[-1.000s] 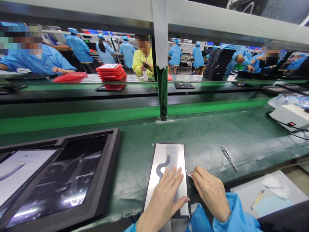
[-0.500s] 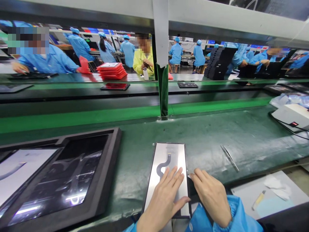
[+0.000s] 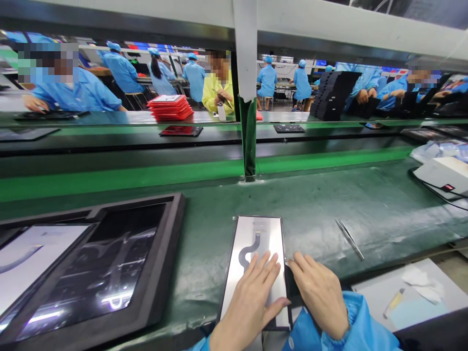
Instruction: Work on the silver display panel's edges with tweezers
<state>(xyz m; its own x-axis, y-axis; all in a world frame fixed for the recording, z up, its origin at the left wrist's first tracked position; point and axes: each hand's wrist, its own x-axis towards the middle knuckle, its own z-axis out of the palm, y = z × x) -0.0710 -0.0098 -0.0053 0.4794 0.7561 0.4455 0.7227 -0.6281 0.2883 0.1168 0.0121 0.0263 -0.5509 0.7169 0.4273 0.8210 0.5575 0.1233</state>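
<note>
A display panel (image 3: 270,239) lies on the green bench with its silvery back up and thin black borders. A dark S-shaped flex cable (image 3: 244,254) runs over that back. My left hand (image 3: 254,287) rests flat on the panel's lower half, fingers stretched out, covering part of the cable. Close by the right edge of the panel is my right hand (image 3: 317,292), its fingers curled and pressed together. A small pale bit shows at the fingertips, too small to name.
Left stands a black foam tray (image 3: 175,234) holding display panels. Tweezers (image 3: 350,239) lie to the right. Beyond are a white box (image 3: 444,175) with cables and a metal post (image 3: 248,141). Co-workers sit across the conveyor (image 3: 127,136), near red stacked sheets (image 3: 170,108).
My hands and the panel stay nearly in place. On the conveyor, the red-topped dark piece has shifted right. The red sheet at a co-worker's hand on the left is gone from view.
</note>
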